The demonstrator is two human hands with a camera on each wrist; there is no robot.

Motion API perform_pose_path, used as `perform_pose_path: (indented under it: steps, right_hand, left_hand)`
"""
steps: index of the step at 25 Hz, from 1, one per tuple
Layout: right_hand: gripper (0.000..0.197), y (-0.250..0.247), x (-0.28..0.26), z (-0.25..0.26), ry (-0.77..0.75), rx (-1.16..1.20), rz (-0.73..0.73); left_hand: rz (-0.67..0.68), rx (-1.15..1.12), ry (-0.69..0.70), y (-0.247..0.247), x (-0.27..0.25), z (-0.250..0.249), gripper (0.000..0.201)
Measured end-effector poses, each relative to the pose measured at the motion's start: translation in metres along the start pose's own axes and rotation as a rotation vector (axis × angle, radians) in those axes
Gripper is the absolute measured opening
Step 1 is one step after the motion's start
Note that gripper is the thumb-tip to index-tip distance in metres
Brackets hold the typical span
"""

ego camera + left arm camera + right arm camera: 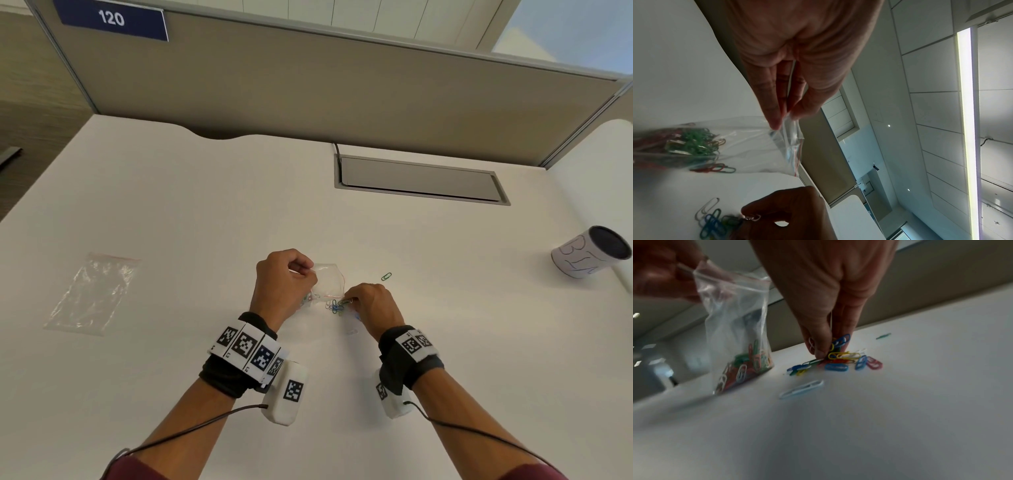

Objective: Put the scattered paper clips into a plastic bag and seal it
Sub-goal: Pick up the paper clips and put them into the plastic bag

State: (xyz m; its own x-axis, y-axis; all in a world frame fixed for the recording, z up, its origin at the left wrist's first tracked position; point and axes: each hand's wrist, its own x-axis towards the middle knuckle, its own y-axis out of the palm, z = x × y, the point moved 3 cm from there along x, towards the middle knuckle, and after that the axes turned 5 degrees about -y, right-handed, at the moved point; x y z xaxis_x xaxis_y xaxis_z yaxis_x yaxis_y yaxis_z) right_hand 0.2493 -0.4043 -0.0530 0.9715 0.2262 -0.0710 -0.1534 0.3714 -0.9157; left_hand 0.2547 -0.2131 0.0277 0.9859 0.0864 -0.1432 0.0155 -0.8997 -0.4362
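The right hand (828, 293) reaches down and pinches clips from a colourful pile (840, 361) on the white surface (879, 426), while the left hand (659, 270) holds up the top of a clear bag (735, 324) with clips in its bottom, and a pale clip (801, 389) lies near.

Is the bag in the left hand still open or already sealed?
Open. The left hand pinches one lip of the bag and its mouth gapes; the right hand grips loose clips on the desk.

Office cubicle, fabric partition (342, 89), numbered sign (111, 20), white desk (205, 205)
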Motion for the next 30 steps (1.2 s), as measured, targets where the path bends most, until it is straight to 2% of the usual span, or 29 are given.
perform_pose_path:
  steps: [3,6,8,10,12,14,17,20,24,26,27,29,30]
  right_hand:
    - [0.019,-0.01,-0.004,-0.012,0.217,0.301,-0.14]
    - [0.016,-0.027,-0.014,-0.013,0.415,0.777,-0.288]
    - [0.019,-0.048,-0.017,0.0,0.433,1.12,-0.307]
    - [0.021,-0.068,-0.014,0.018,0.36,1.226,-0.192]
    - [0.02,-0.077,-0.005,0.032,0.303,1.125,-0.03]
    - [0.017,-0.072,0.005,0.04,0.286,0.906,0.076]
    - [0.014,-0.06,0.016,0.05,0.288,0.672,0.059]
    - [0.022,-0.056,0.017,0.061,0.349,0.806,0.047]
    - [0.025,-0.063,0.007,0.073,0.364,0.967,0.115]
    - [0.027,-0.074,0.002,0.068,0.31,1.036,0.054]
    - [0.027,-0.079,0.0,0.06,0.279,1.008,-0.031]
    - [0.029,-0.086,-0.004,0.03,0.261,0.698,-0.212]
    - [0.031,-0.085,-0.006,0.012,0.276,0.504,-0.235]
  left_hand:
    - [0.002,0.017,0.0,0.002,0.0,0.0,0.009]
    - [0.015,0.011,-0.008,0.006,0.0,0.0,0.009]
    - [0.023,0.005,-0.013,0.007,-0.001,0.0,0.008]
    - [0.022,0.016,-0.013,0.008,0.0,-0.001,0.008]
    - [0.018,0.014,-0.017,0.009,0.0,-0.001,0.008]
    - [0.018,0.019,-0.02,0.008,0.001,-0.002,0.009]
    - [0.019,0.024,-0.02,0.007,0.0,-0.001,0.009]
    - [0.017,0.024,-0.017,0.006,0.001,-0.001,0.008]
    - [0.016,0.023,-0.021,0.007,0.001,-0.001,0.009]
    - [0.012,0.012,-0.032,0.005,0.002,-0.001,0.008]
    - [0.007,0.003,-0.039,0.004,0.003,-0.001,0.008]
    - [-0.003,-0.007,-0.039,0.002,0.005,0.001,0.009]
    - [-0.004,-0.006,-0.029,0.001,0.006,0.0,0.009]
